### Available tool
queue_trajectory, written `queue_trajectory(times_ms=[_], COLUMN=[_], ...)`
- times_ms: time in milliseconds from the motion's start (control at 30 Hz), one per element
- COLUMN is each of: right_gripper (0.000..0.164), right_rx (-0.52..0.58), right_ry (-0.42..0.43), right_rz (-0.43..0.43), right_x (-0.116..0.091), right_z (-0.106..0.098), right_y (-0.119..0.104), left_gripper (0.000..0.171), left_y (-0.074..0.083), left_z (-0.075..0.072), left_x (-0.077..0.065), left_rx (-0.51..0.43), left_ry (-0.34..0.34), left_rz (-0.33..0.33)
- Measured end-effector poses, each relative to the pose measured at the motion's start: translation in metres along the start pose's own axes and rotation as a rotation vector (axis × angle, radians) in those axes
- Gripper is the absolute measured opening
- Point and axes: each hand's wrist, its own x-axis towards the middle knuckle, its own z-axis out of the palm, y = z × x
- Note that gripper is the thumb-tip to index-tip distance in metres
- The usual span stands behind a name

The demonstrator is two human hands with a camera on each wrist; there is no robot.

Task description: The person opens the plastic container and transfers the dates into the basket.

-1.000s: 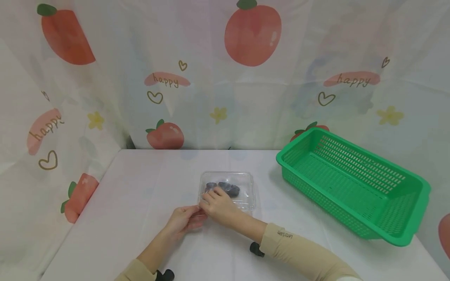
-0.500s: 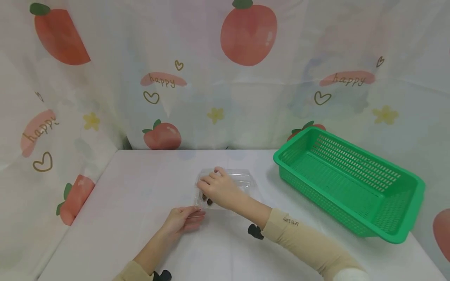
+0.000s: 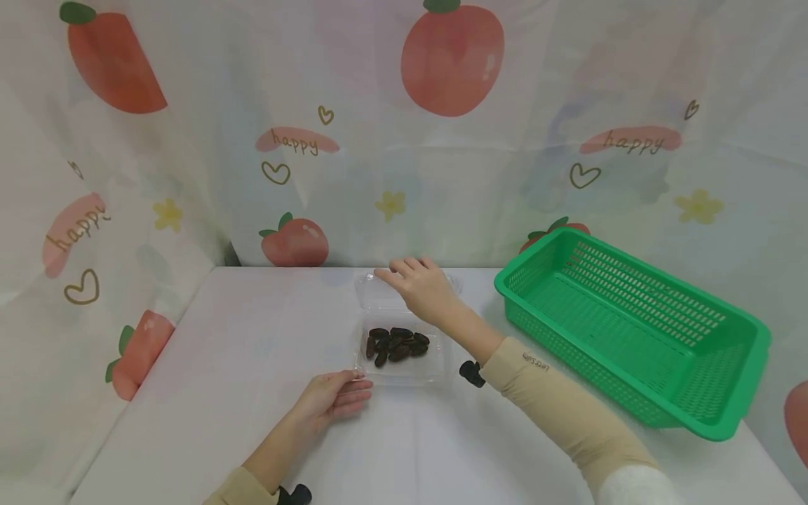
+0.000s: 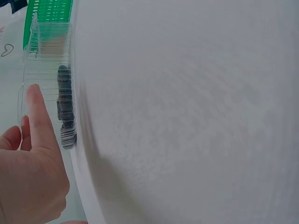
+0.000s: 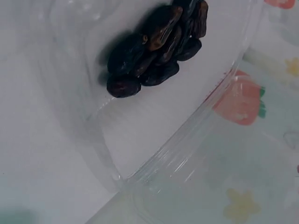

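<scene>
The clear box of dates sits mid-tabletop, lid swung back; right hand, fingers spread, presses the lid; left hand rests relaxed at the corner — best steady the base while flattening.

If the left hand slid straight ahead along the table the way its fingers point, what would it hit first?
Most likely the clear container holding the dark fruits; the left hand has its fingertips right at the near left corner.
</scene>
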Motion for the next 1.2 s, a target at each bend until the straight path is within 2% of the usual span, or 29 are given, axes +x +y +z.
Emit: queue_trajectory(times_ms=[200, 333, 500, 733, 1200], right_gripper=[0.042, 0.048, 0.060, 0.078, 0.085], right_rx=[-0.005, -0.033, -0.067, -0.094, 0.044], right_ry=[-0.036, -0.102, -0.235, -0.465, -0.641], right_rz=[0.047, 0.087, 0.122, 0.168, 0.241], right_x=[0.002, 0.002, 0.003, 0.002, 0.001], right_z=[0.014, 0.022, 0.026, 0.035, 0.055], right_y=[0.015, 0.022, 0.028, 0.034, 0.040], left_gripper=[0.039, 0.040, 0.040, 0.039, 0.040], left_y=[0.000, -0.001, -0.001, 0.000, 0.000], left_z=[-0.001, -0.001, -0.001, -0.001, -0.001], left_x=[0.000, 0.001, 0.001, 0.001, 0.000], left_rx=[-0.005, 0.005, 0.014, 0.015, 0.021], left_ry=[-0.003, -0.002, 0.003, 0.007, -0.001], left_rz=[-0.008, -0.017, -0.021, -0.020, -0.020])
